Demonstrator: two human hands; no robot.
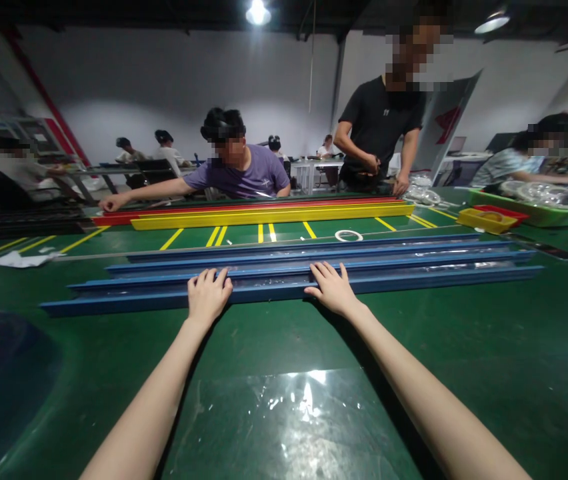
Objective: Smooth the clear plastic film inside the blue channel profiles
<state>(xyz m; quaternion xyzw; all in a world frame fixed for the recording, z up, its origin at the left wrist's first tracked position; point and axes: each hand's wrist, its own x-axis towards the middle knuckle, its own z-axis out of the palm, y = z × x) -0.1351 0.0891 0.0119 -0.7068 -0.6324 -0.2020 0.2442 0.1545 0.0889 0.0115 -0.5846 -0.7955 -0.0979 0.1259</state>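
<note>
Several long blue rails [274, 291] with channel-like profiles lie side by side across the green table, with shiny clear film in places along them. My left hand [207, 293] rests over the nearest rails left of their middle, fingers spread and reaching across the top edges. To the right, my right hand [333, 288] lies on the same rails, its fingers stretched forward and its thumb pointing left. Both palms face down, so the undersides of the fingers are hidden. A clear plastic sheet [264, 427] lies on the table between my forearms.
Beyond the blue rails lie a yellow rail [274, 217] and red rails [114, 219], where a person in purple [259, 173] reaches left. Another person in black [381, 127] stands behind. A white ring [349, 236], yellow tray [484, 220] and green tray [564, 215] are on the table.
</note>
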